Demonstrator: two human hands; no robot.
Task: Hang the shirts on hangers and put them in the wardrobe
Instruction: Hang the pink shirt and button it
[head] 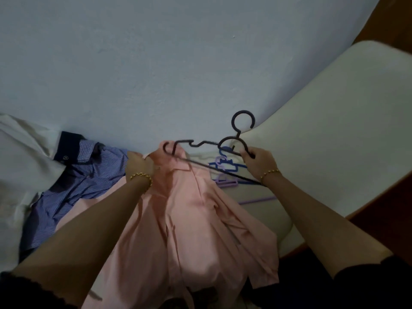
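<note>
A white shirt [20, 152] lies crumpled at the bed's [334, 130] left edge. Just beside it lies a blue striped shirt [73, 188] with a dark cuff. The left hand [139, 163], a gold bracelet [142, 177] on its wrist, has its fingers curled round the collar edge of a pink shirt [189, 219] and holds it up. The shirt is salmon-coloured and rumpled and hangs down in folds towards the person. A dark hanger [232, 138] with a round hook is held in the air above it, its left end against the raised collar. Under it, on the bed, lie a blue hanger [225, 150] and purple hangers [227, 182]. The right hand [259, 162] pinches the dark hanger's right shoulder.
</note>
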